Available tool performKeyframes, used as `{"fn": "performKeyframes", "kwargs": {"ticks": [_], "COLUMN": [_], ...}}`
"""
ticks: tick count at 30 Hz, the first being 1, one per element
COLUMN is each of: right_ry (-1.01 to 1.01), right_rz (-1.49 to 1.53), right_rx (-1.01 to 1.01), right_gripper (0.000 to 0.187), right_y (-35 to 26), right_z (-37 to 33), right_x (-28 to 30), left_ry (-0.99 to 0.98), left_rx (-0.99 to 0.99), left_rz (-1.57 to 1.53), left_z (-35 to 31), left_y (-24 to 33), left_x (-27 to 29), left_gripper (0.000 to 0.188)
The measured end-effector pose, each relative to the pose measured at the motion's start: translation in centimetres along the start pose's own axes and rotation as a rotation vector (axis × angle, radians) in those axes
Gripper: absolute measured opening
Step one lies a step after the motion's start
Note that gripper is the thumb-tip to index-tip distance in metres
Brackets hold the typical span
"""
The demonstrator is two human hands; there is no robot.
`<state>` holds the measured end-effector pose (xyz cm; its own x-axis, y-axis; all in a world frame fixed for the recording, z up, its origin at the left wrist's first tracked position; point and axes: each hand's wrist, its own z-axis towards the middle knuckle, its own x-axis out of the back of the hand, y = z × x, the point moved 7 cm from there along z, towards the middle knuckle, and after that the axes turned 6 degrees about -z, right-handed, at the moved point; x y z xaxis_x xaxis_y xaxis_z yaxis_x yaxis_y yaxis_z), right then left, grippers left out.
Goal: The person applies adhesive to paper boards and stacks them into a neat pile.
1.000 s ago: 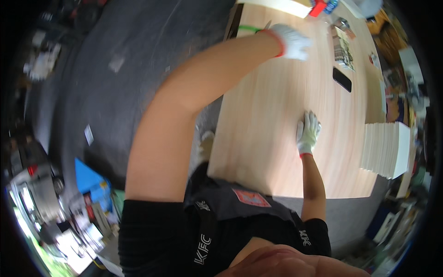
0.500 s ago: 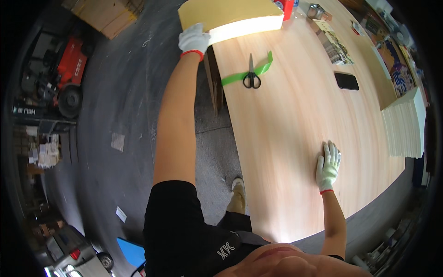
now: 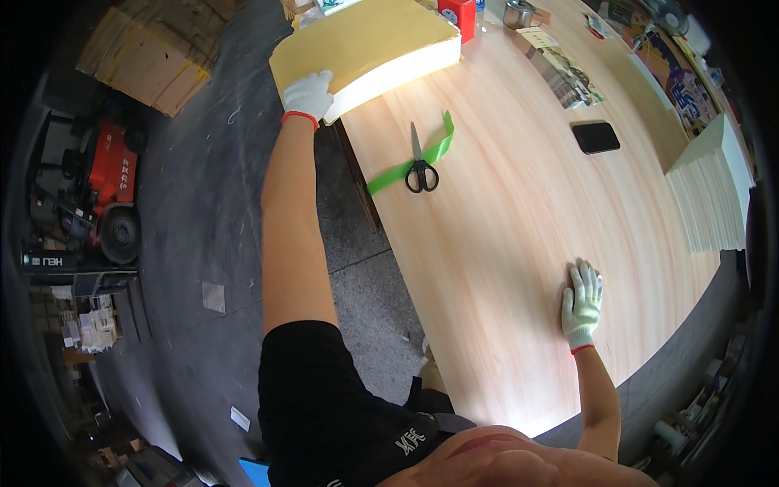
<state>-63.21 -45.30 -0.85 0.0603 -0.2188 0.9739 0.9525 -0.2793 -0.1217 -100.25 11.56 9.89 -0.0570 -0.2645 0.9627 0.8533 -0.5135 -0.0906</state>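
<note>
My left hand (image 3: 307,96), in a white glove with a red cuff, lies on the near left corner of a thick stack of paper with a yellow top sheet (image 3: 365,45). Its fingers rest on the top at the edge, partly spread. Palm down on the wooden table (image 3: 487,243), my right hand (image 3: 582,304) wears the same kind of glove, its fingers stretched out and holding nothing. Between my hands and the stack, black-handled scissors (image 3: 421,176) lie across a strip of green ribbon (image 3: 442,146).
A black phone (image 3: 596,137) and a printed sheet (image 3: 564,69) lie on the right. Behind them are a metal tin (image 3: 519,14) and a red box (image 3: 458,18). A white paper stack (image 3: 706,191) stands at the right edge. Left on the floor are a red forklift (image 3: 114,170) and cartons (image 3: 154,53).
The view has turned slightly, so the table's things appear shifted. My left hand remains on the stack's corner, its fingers now more to the right; my right hand stays flat on the table.
</note>
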Motion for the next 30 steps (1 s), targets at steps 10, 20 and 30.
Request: {"fn": "performKeyframes", "kwargs": {"ticks": [10,20,30], "right_ry": [0.036,0.062,0.208], "right_rz": [0.009,-0.031,0.772], "right_rx": [0.010,0.002,-0.424], "right_gripper": [0.051,0.044,0.045], "right_y": [-0.2,0.2,6.5], "right_z": [0.3,0.3,-2.3], "right_x": [0.5,0.5,-1.3], "left_ry": [0.162,-0.201,-0.867], "left_rx": [-0.098,-0.880,-0.833], "left_rz": [-0.103,-0.539,-0.534], "left_z": [-1.2,-30.7,-43.8], "left_y": [6.9,30.6,36.3], "left_x": [5.0,5.8,7.2], "left_gripper": [0.019,0.020,0.036]}}
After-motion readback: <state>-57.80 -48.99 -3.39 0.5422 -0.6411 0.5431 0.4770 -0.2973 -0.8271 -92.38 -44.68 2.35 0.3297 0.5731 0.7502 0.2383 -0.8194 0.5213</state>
